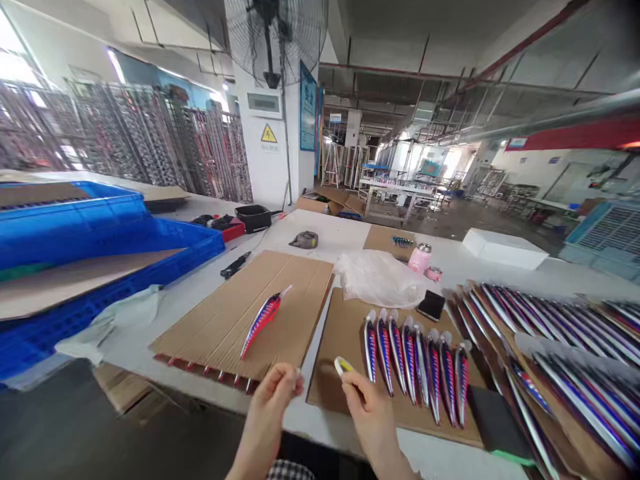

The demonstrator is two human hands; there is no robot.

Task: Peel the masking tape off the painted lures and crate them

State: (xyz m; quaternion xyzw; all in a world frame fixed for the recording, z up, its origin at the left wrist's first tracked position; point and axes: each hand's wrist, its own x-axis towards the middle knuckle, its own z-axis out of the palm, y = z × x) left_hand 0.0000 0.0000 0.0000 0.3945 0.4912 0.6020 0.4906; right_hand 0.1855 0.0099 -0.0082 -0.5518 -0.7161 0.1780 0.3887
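Presently, your right hand [367, 399] pinches a small yellow-and-white loop [343, 365]; your left hand [277, 392] has fingertips together, contents too small to tell. One fishing lure [261, 324] lies alone on the left cardboard [210, 320], room around it, probably for easy access. Row of lures [409, 355] on the right cardboard [337, 333]: side by side, likely for order. Bare surface [311, 357] separates the cardboard edges.

A factory workshop: beyond and left of the left hand [275, 400], crowded racks [165, 140] and blue crates [200, 241]; straight ahead, a pillar [257, 177] with a caged fan [270, 37] and yellow warning sign [269, 134]. Right of the right hand [367, 403], rows of matching lures [434, 377]; far beyond both hands, another worktable [400, 189] under exposed pipes [400, 69].
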